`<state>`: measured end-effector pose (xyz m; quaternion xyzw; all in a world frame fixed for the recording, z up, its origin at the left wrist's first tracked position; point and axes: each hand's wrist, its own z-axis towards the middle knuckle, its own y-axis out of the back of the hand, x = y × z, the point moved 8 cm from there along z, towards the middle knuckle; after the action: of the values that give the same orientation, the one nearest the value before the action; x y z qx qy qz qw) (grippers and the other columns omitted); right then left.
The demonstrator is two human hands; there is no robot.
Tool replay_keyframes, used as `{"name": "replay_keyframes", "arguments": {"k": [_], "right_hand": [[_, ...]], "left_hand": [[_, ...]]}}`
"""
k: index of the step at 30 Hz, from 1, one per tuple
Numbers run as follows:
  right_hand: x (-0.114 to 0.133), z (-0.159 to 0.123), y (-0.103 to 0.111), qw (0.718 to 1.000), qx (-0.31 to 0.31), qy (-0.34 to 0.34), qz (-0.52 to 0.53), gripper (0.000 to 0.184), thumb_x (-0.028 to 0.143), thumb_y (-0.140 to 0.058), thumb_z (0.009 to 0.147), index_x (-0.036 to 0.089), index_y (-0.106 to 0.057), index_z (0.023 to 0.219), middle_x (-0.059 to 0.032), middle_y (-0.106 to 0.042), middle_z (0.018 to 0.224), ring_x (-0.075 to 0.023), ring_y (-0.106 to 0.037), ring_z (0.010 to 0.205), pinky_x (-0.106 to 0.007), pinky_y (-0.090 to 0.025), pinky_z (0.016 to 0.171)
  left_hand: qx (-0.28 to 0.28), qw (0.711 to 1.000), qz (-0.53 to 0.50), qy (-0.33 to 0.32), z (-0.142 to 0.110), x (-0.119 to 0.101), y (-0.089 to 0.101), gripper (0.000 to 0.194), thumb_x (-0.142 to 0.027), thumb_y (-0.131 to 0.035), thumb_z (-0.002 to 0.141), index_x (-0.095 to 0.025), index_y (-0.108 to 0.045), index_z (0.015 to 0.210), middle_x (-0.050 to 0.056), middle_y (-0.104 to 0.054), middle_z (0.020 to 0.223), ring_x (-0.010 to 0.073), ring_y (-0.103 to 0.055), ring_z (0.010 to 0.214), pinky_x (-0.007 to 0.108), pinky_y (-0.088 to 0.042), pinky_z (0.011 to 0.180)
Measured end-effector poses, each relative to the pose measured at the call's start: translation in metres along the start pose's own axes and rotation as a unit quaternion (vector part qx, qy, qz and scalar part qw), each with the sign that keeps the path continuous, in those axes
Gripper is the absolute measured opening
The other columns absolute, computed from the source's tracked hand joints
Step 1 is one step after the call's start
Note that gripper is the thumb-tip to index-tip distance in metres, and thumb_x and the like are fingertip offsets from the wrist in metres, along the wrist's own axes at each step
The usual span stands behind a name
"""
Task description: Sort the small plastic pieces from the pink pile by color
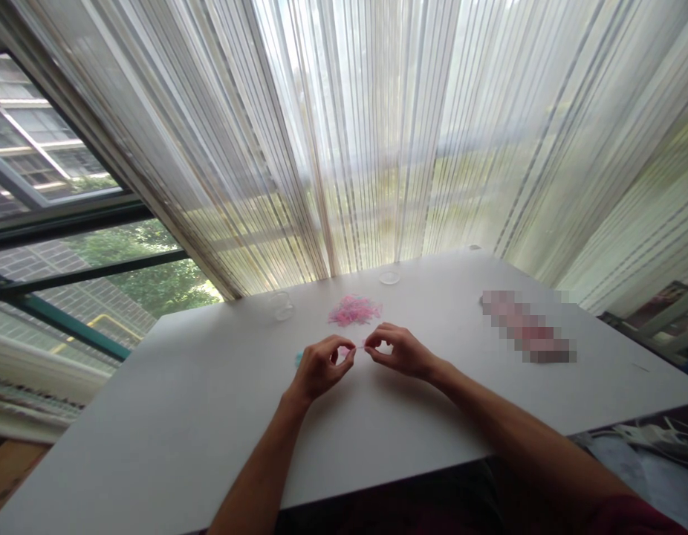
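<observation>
Both my hands rest on a white table [210, 416] near its middle. My left hand [320, 366] and my right hand [398, 349] are pinched, fingertips almost meeting, with a tiny pink piece [359, 345] stretched between them. Just beyond the fingers lies a small heap of pink bits [355, 309]. A bit of something turquoise [298, 360] peeks out behind my left hand; what it is I cannot make out.
Two small clear round dishes [282, 306] [389, 277] stand behind the heap. A blurred-out oblong thing [527, 325] lies at the right. Sheer striped curtains [377, 134] hang behind the table, with a window [70, 223] at the left. Cables [650, 435] lie past the right edge.
</observation>
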<state>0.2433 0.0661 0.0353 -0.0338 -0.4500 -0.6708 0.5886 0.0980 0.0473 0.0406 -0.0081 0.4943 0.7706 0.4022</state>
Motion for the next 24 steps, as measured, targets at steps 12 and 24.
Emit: {"name": "replay_keyframes", "arguments": {"k": [12, 24], "right_hand": [[0.0008, -0.0001, 0.0002, 1.000, -0.002, 0.008, -0.001, 0.004, 0.018, -0.063, 0.083, 0.018, -0.067, 0.082, -0.0028, -0.065, 0.075, -0.0129, -0.059, 0.069, -0.025, -0.050, 0.066], [0.0011, 0.0005, 0.0001, 1.000, 0.003, 0.003, -0.010, 0.006, 0.018, -0.062, 0.084, 0.018, -0.067, 0.082, -0.0030, -0.065, 0.074, -0.0132, -0.059, 0.069, -0.025, -0.049, 0.066]], "left_hand": [[-0.006, 1.000, -0.002, -0.013, -0.0002, -0.0020, -0.0001, 0.009, -0.025, -0.060, 0.086, -0.020, -0.067, 0.089, 0.000, -0.068, 0.080, 0.0073, -0.052, 0.055, 0.019, -0.044, 0.058], [-0.008, 1.000, -0.007, -0.009, -0.0001, -0.0010, -0.0003, 0.011, -0.026, -0.058, 0.088, -0.019, -0.066, 0.088, 0.000, -0.070, 0.081, 0.0075, -0.050, 0.054, 0.020, -0.043, 0.058]]}}
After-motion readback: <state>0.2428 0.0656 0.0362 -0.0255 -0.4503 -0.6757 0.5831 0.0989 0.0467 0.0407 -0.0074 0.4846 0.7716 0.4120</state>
